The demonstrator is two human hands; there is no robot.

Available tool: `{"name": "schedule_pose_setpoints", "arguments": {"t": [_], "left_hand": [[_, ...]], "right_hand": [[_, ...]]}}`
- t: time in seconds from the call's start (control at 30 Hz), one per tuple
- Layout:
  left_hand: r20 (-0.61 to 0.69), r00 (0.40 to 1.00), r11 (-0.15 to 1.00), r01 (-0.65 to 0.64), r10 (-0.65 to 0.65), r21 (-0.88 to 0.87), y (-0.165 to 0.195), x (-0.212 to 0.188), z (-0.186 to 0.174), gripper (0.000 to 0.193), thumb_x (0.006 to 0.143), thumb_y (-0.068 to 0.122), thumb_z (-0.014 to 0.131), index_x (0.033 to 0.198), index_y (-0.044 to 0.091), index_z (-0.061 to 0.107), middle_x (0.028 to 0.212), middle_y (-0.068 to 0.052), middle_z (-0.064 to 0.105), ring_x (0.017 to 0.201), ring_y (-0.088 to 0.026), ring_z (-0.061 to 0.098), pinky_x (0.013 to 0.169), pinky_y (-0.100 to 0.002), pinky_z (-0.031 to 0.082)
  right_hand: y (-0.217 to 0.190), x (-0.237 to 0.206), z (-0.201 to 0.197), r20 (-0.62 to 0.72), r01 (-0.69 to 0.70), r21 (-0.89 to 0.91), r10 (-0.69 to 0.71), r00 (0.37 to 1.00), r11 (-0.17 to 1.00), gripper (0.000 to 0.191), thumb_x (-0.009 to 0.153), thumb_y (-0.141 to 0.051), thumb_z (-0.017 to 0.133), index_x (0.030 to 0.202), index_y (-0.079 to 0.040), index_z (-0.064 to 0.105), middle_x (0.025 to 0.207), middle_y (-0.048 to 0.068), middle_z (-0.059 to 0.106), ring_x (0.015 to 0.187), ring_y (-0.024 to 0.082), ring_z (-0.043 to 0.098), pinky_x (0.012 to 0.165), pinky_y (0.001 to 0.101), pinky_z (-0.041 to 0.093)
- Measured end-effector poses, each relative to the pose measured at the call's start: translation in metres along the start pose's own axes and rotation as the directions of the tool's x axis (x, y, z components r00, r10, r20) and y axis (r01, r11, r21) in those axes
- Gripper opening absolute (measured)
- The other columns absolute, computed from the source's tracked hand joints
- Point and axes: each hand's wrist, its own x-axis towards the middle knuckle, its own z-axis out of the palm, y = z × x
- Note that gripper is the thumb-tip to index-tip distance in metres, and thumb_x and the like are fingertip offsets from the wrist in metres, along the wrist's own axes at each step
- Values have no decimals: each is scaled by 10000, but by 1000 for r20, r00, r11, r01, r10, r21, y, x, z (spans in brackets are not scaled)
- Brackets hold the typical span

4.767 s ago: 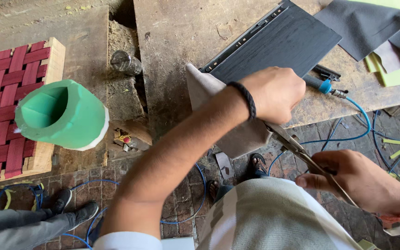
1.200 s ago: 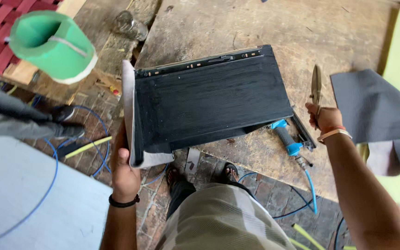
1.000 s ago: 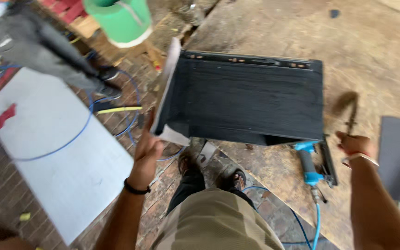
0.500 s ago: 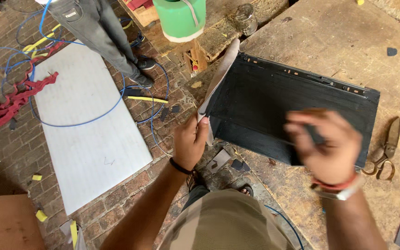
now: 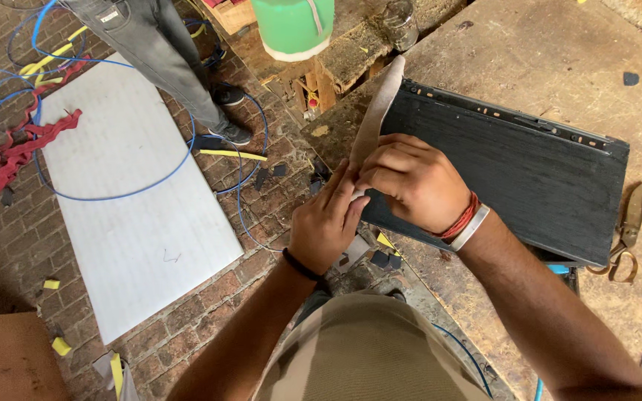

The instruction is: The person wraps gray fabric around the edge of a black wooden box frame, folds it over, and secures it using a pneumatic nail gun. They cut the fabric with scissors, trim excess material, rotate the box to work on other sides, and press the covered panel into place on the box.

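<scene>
A black fabric-covered panel (image 5: 514,178) lies on the worn wooden workbench (image 5: 529,59). A pale flap of fabric (image 5: 377,111) stands up along the panel's left edge. My left hand (image 5: 326,225) grips the lower end of that flap from below. My right hand (image 5: 412,180), with a red thread and a metal bangle at the wrist, pinches the same flap at the panel's near left corner. Both hands meet there. Scissors (image 5: 628,230) lie on the bench just right of the panel.
A green bucket (image 5: 293,26) and a glass jar (image 5: 400,21) stand at the bench's far left. Another person's legs (image 5: 165,63) stand on the brick floor by a white board (image 5: 124,193), blue cable (image 5: 143,186) and red cloth (image 5: 16,152).
My right hand has left the scissors on the bench and come across the panel to join my left hand on the flap. The view has swung left.
</scene>
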Motion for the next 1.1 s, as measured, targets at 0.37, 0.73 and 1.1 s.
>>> {"name": "schedule_pose_setpoints", "arguments": {"t": [0.37,0.73,1.1], "left_hand": [[-8,991,984,134,-136,-121,9,-6,5,405,1051,154,605,1452,104,602,1498,-178,625,1334,-302,688,1037,-358,612],[396,899,779,382,-188,-496,-20,13,17,623,1122,245,429,1645,-5,200,1541,-309,509,1393,-392,572,1135,-438,475],[531,810,869,430,-251,-246,-18,21,13,630,1048,174,503,1592,6,231,1274,-256,666,974,-316,751,822,-424,641]], "right_hand": [[-10,-12,11,-72,-50,-113,42,996,992,245,712,44,742,911,-99,744,992,25,721,1029,201,697,1112,472,509],[-13,-13,17,-59,-110,-187,101,993,976,215,678,25,763,848,-108,753,935,5,724,999,194,713,1111,469,502],[-43,-229,-21,-767,-609,-69,348,539,791,112,902,98,595,896,-7,634,934,128,623,812,207,564,713,311,455]]}}
